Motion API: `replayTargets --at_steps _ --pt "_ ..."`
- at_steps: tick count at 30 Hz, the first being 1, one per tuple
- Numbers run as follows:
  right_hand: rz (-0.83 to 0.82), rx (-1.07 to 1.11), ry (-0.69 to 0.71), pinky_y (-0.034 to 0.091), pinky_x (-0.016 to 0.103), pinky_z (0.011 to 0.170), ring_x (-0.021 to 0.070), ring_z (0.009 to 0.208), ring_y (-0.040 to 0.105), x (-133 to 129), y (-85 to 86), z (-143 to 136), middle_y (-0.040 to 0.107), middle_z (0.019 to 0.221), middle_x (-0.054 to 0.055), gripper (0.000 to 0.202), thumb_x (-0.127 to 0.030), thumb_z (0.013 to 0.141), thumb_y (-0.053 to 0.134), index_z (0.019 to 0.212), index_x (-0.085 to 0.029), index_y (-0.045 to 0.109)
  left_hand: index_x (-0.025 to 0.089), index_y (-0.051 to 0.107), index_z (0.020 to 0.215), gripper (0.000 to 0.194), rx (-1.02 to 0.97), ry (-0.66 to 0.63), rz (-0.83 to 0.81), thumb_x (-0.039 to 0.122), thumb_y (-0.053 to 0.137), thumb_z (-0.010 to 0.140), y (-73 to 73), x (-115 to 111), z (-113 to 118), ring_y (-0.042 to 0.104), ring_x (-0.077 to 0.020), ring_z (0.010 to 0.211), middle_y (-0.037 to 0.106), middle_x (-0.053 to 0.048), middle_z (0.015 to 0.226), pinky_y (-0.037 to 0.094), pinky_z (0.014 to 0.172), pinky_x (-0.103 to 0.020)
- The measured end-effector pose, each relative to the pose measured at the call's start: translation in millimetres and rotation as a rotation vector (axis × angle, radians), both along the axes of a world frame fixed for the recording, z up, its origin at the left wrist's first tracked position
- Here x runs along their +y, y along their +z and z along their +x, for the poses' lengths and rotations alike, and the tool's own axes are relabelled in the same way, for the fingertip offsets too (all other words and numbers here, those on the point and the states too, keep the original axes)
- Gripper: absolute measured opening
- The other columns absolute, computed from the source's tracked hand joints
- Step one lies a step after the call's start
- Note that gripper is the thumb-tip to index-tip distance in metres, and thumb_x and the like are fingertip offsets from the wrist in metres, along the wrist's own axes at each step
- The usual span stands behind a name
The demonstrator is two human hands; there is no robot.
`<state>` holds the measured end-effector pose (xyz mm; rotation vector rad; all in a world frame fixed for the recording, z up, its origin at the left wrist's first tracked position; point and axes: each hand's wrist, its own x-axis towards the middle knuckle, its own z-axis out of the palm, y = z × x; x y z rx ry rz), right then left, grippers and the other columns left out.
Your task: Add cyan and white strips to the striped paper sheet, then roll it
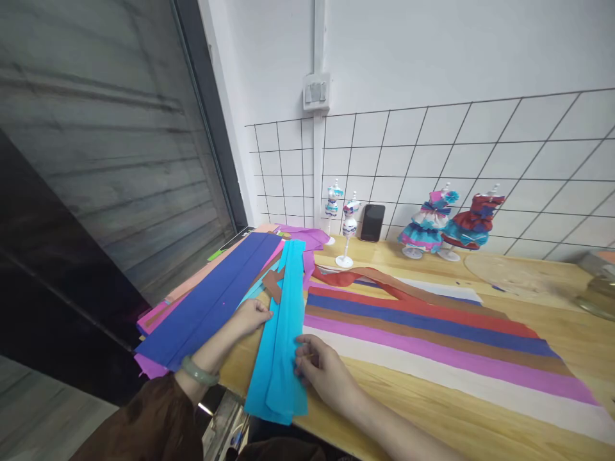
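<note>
Long layers of turquoise paper (287,320) run from the middle of the wooden table to its front edge, the lower end lying over that edge. At the paper's left edge is my left hand (250,317), closed, thumb and forefinger pressed together at the turquoise edge. My right hand (323,368) is at the right edge, its fingers curled and closed on the turquoise paper's side. Brown scraps (272,285) lie at the left of the turquoise layers. A stack of dark blue paper (211,298) rests beyond my left forearm.
Red, blue, brown, purple and white strips (413,342) spread to the right. Behind stand two small white dress forms (350,224), a black phone (373,223) and two forms in paper dresses (427,224). A glass object (600,294) sits far right.
</note>
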<state>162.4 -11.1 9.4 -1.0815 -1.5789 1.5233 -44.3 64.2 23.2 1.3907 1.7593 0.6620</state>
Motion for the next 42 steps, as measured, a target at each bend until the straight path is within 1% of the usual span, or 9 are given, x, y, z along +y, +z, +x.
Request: replayTargets --at_steps 8,15,18,22,27,31,35,39,42 --pt "-0.221 0.130 -0.099 0.042 0.023 0.043 0.0116 0.052 0.054 8.5 12.1 -17.4 0.051 0.063 -0.006 0.063 -0.053 0.063 0.064 0.109 -0.016 0.041 0.019 0.043 0.061 0.038 -0.484 0.028 0.037 0.047 0.067 0.056 18.5 -22.5 39.2 0.055 -0.0113 0.052 0.053 0.003 0.054 0.047 0.054 -0.026" --pt "-0.198 0.374 -0.125 0.048 0.033 0.076 0.0206 0.089 0.060 7.8 22.4 -10.6 0.063 0.101 0.008 0.058 -0.037 0.062 0.071 0.110 -0.017 0.045 0.018 0.048 0.069 0.031 -0.779 0.016 0.136 0.046 0.062 0.066 13.7 -40.8 54.9 0.061 -0.0160 0.071 0.060 -0.003 0.071 0.050 0.067 -0.028" --pt "-0.176 0.265 -0.170 0.049 0.035 0.071 0.0212 0.081 0.061 7.9 19.5 -4.9 0.064 0.097 0.007 0.062 -0.027 0.062 0.068 0.116 -0.016 0.039 0.016 0.049 0.094 0.041 -0.677 0.028 0.186 0.040 0.065 0.065 1.5 -33.4 49.0 0.062 -0.0184 0.078 0.061 -0.007 0.086 0.050 0.072 -0.032" --pt "-0.032 0.110 -0.164 0.045 0.035 0.083 0.0203 0.092 0.058 7.5 6.7 -0.7 0.059 0.109 0.007 0.065 -0.018 0.064 0.063 0.123 -0.016 0.035 0.018 0.032 0.129 0.075 -0.158 0.003 0.492 0.028 0.067 0.064 -5.8 -8.6 38.7 0.057 -0.0222 0.094 0.052 -0.014 0.116 0.048 0.079 -0.035" --pt "0.085 -0.043 -0.183 0.039 0.035 0.093 0.0207 0.105 0.053 4.3 2.9 7.9 0.054 0.118 0.007 0.066 -0.017 0.066 0.059 0.128 -0.018 0.034 0.018 0.063 0.096 0.026 0.169 -0.014 0.599 0.020 0.047 0.076 9.1 18.2 26.2 0.060 -0.0203 0.084 0.065 -0.006 0.091 0.046 0.077 -0.033" --pt "0.181 -0.026 -0.135 0.038 0.035 0.094 0.0201 0.109 0.050 11.4 33.2 28.3 0.049 0.126 0.005 0.066 -0.017 0.068 0.058 0.129 -0.022 0.033 0.016 0.057 0.105 0.034 0.162 0.174 0.641 0.022 0.033 0.082 23.1 29.4 -5.4 0.062 -0.0178 0.075 0.066 -0.008 0.094 0.048 0.069 -0.031" --pt "0.200 0.071 -0.118 0.047 0.032 0.082 0.0193 0.101 0.055 27.3 80.5 55.2 0.053 0.122 0.005 0.063 -0.024 0.069 0.061 0.127 -0.021 0.037 0.015 0.054 0.110 0.036 0.343 0.373 0.727 0.024 0.033 0.083 22.4 30.4 -44.9 0.058 -0.0216 0.094 0.062 -0.011 0.106 0.044 0.083 -0.035" --pt "0.146 0.174 -0.130 0.051 0.029 0.069 0.0175 0.088 0.060 37.9 118.7 75.9 0.059 0.111 0.005 0.065 -0.032 0.069 0.065 0.128 -0.023 0.038 0.016 0.058 0.109 0.042 0.514 0.088 0.614 0.012 0.045 0.070 8.3 21.2 -51.9 0.056 -0.0253 0.100 0.063 -0.012 0.103 0.040 0.090 -0.039" --pt "0.201 0.175 -0.167 0.052 0.028 0.068 0.0179 0.091 0.059 33.1 135.8 84.4 0.059 0.112 0.005 0.065 -0.035 0.069 0.066 0.128 -0.024 0.040 0.016 0.052 0.118 0.052 0.412 0.020 0.670 0.010 0.048 0.066 2.4 10.9 -32.4 0.048 -0.0262 0.111 0.057 -0.013 0.116 0.033 0.097 -0.042"
